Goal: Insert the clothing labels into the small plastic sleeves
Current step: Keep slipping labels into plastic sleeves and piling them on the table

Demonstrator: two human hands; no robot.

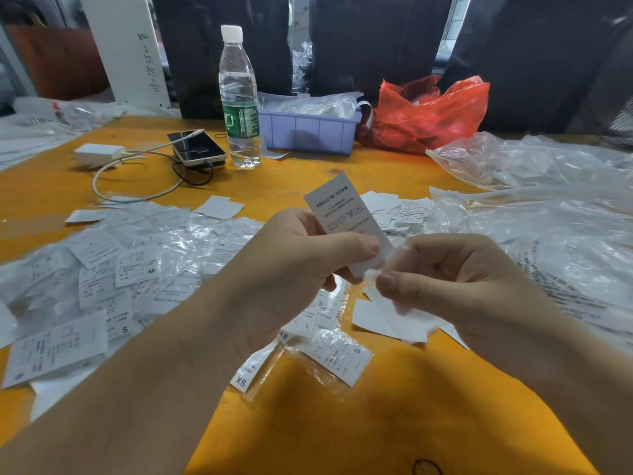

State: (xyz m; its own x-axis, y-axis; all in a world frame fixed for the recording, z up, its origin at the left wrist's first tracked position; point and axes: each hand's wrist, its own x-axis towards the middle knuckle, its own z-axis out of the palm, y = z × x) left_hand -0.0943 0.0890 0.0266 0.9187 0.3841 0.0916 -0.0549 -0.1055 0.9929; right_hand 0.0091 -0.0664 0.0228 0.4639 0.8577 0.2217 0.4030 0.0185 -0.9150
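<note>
My left hand (308,258) pinches a white clothing label (342,210) printed "MADE IN CHINA", held tilted upward above the yellow table (308,406). My right hand (455,279) pinches a small clear plastic sleeve (380,269) at the label's lower end; whether the label's tip is inside the sleeve is unclear. A heap of sleeved labels (120,275) lies at the left. Loose blank labels (383,320) lie under my right hand, and more loose labels (397,209) lie behind.
A water bottle (238,97), a phone (197,147) with cable and a white charger (97,155) stand at the back left. A purple tray (308,132) and a red plastic bag (431,113) sit behind. Large clear plastic bags (548,207) cover the right side.
</note>
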